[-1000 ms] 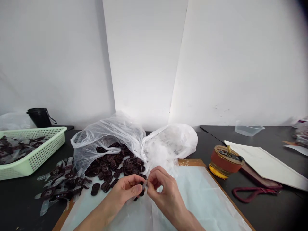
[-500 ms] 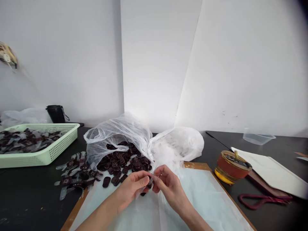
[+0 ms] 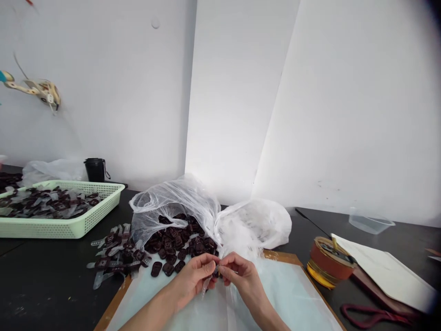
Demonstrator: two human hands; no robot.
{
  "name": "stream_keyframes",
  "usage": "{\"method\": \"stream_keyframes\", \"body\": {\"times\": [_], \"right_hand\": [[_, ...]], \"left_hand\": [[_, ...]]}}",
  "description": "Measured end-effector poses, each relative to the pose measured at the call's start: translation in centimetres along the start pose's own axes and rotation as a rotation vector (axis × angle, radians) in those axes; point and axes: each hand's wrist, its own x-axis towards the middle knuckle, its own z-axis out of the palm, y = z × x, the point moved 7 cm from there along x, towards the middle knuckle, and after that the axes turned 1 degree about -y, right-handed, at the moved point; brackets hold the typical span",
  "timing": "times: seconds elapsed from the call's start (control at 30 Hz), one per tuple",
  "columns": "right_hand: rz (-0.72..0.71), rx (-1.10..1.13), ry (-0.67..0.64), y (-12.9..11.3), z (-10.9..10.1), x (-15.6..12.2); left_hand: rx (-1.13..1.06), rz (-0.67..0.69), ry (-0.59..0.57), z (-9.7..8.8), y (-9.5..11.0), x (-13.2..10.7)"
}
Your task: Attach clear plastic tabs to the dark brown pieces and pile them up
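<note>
My left hand (image 3: 195, 277) and my right hand (image 3: 242, 276) meet over the pale sheet, fingertips pinched together. Between them is a small dark plastic piece (image 3: 216, 272), mostly covered by the fingers. A clear plastic strap (image 3: 206, 286) with holes hangs below my left fingers. Just beyond my hands, a heap of dark brown plastic pieces (image 3: 174, 239) spills from a clear plastic bag (image 3: 179, 193). To the left lies a pile of dark pieces joined to clear straps (image 3: 115, 253).
A pale green basket (image 3: 79, 228) of strapped pieces stands left, a black cup (image 3: 94, 170) behind it. A white bag (image 3: 262, 225) sits behind the sheet (image 3: 285, 294). Right are a tape roll (image 3: 330, 262), scissors (image 3: 372, 316), a notebook (image 3: 386, 266) and a clear tub (image 3: 370, 223).
The camera view has shifted, so the scene sits lower and further right. Both hands stay together at the small piece, and the clear strap shows more plainly beneath my left fingers.
</note>
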Motion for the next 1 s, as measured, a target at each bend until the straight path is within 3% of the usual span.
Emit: {"method": "stream_keyframes", "body": {"times": [0.3,0.5,0.7,0.83,1.0], "right_hand": [[0.025,0.042,0.038,1.4,1.0,-0.4],[0.116,0.217,0.005,4.8,1.7,0.1],[0.141,0.248,0.011,7.7,1.9,0.7],[0.154,0.223,-0.029,8.3,2.1,0.8],[0.178,0.231,0.018,8.0,1.6,0.7]], "left_hand": [[0.024,-0.007,-0.002,-0.4,-0.6,-0.2],[0.083,-0.007,0.026,-1.3,-1.1,0.1],[0.069,-0.008,0.002,-1.7,-1.5,0.4],[0.084,0.0,0.03,-1.1,-0.8,0.3],[0.062,0.021,0.07,-1.1,-0.6,0.4]]}}
